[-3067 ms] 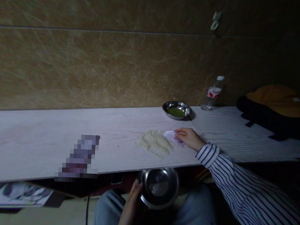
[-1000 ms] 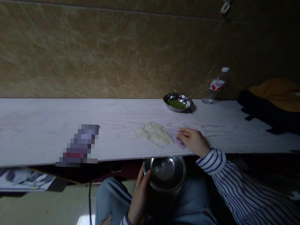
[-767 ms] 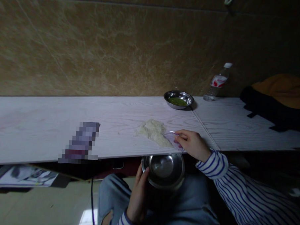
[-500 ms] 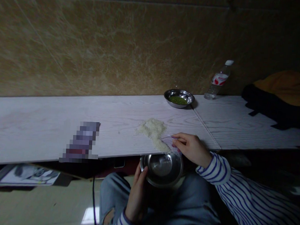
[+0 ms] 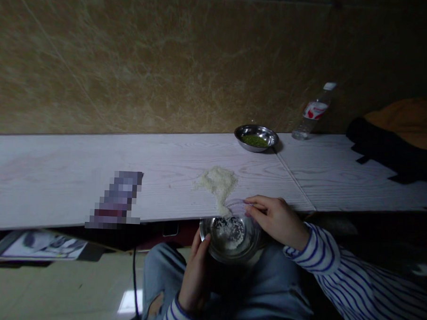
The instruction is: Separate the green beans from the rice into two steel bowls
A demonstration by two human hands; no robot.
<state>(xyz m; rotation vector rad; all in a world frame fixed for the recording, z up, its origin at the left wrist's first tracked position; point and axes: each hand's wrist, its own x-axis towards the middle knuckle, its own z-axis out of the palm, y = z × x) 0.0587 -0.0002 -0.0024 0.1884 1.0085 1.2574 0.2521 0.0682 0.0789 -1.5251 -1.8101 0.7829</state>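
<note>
My left hand [image 5: 196,265] grips the left rim of a shiny metal bowl [image 5: 250,246], held just below the table's front edge. White grains that look like rice [image 5: 218,180] lie in a loose heap, with a narrow trail running to the edge above the bowl. Some grains show inside the bowl, in mid-fall or landed. My right hand [image 5: 276,219] pinches a thin, see-through purple piece [image 5: 237,204] between thumb and fingers; its exact kind is unclear. That piece touches the right side of the grain trail.
A second metal bowl [image 5: 238,133] with small green beans or grains stands near the wall. Right of it is a clear plastic bottle [image 5: 315,110], then a black and orange cloth item [image 5: 402,130]. A blurred-out object [image 5: 118,198] lies left on the pale wooden table [image 5: 57,172].
My right hand has drawn the purple piece slightly toward the table edge. Grains from the trail's end have dropped into the bowl, which looked bare before. My left hand stays on the rim.
</note>
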